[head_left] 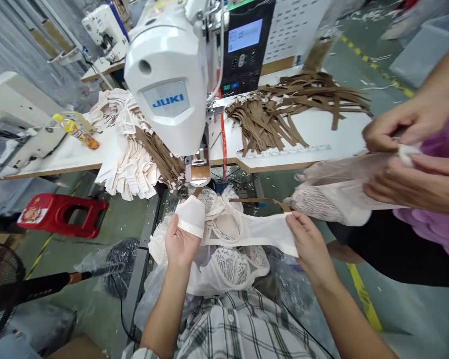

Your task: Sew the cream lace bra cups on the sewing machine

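A cream bra [265,232] with lace cups is stretched between my hands, below the needle area of a white sewing machine [164,80]. My left hand [181,242] is closed on one folded end of its band, palm turned up. The other end of the band is pinched by my right hand [309,244], thumb on top. A brown strap [260,200] runs along behind the band toward my right hand. More cream lace bras [232,269] lie in my lap beneath the held one.
Stacked cream pieces [129,164] and brown straps [160,157] hang at the table edge on the left. More brown straps [262,122] lie on the right. A co-worker's hands [407,164] hold another bra [333,194]. A red stool [63,215] and a fan [3,284] stand at left.
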`<action>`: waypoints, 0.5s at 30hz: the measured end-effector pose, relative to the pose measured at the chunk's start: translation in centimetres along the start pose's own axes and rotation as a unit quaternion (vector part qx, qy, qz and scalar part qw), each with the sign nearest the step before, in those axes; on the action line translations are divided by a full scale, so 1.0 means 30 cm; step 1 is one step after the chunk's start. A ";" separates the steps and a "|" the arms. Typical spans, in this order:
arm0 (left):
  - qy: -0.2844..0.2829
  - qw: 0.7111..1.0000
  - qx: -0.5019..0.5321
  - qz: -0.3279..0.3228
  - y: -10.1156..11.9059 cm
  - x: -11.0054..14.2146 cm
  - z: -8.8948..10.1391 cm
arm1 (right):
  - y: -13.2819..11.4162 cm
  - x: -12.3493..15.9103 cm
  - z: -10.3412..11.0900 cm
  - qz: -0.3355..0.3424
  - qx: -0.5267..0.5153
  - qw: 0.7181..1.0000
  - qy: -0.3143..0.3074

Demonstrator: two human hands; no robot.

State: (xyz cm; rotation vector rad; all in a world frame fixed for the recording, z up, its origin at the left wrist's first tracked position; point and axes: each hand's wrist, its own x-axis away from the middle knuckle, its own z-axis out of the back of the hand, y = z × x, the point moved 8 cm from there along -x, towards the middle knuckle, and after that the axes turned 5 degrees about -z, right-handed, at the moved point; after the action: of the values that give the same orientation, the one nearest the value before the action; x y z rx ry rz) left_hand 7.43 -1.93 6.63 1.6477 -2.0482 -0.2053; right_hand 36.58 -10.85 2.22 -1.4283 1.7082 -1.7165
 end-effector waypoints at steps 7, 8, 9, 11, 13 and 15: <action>-0.023 0.996 0.044 0.077 -0.135 0.012 -0.133 | -0.026 0.017 -0.005 0.005 -0.064 0.998 0.000; -0.025 0.995 0.038 0.085 -0.150 0.010 -0.146 | -0.024 0.017 -0.006 0.005 -0.073 0.997 -0.004; -0.028 0.995 0.030 0.091 -0.164 0.007 -0.158 | -0.024 0.018 -0.007 0.005 -0.081 0.997 -0.008; -0.032 0.995 0.018 0.098 -0.189 0.000 -0.181 | -0.026 0.018 -0.006 0.009 -0.094 0.995 -0.014; -0.037 0.994 0.012 0.102 -0.210 -0.008 -0.203 | -0.033 0.017 -0.003 0.016 -0.105 0.994 -0.015; -0.040 0.993 0.010 0.106 -0.229 -0.015 -0.224 | -0.042 0.015 0.002 0.023 -0.114 0.993 -0.010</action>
State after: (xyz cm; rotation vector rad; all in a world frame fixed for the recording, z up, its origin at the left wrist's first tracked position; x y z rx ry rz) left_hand 16.61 -1.99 9.44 1.4390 -2.2735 -0.1798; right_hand 36.94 -10.95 3.50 -1.4822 1.9624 -1.5161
